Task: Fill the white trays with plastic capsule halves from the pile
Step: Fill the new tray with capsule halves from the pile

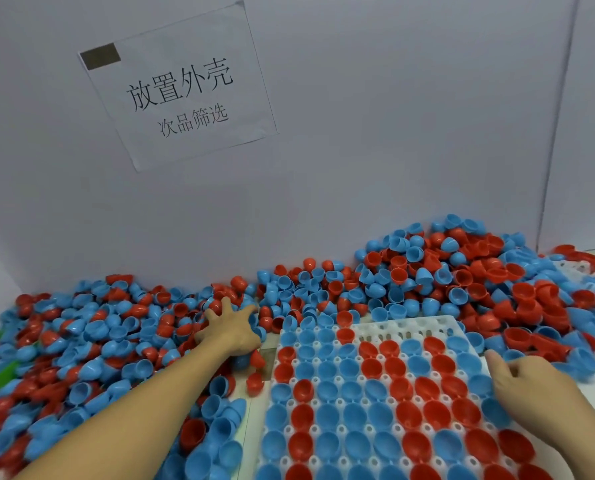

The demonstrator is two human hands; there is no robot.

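- Left hand (232, 329) reaches into the pile of red and blue capsule halves (122, 327), fingers spread wide among them; whether its grip holds any cannot be told
- Right hand (528, 379) rests loosely curled on the white tray (406, 323), at its right edge, holding nothing
- Tray lies just right of the left hand, mostly filled
- Printed paper sign (178, 86) on the wall behind

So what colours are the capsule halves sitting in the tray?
Red and blue, mixed, in the white tray; clearest in the head view.
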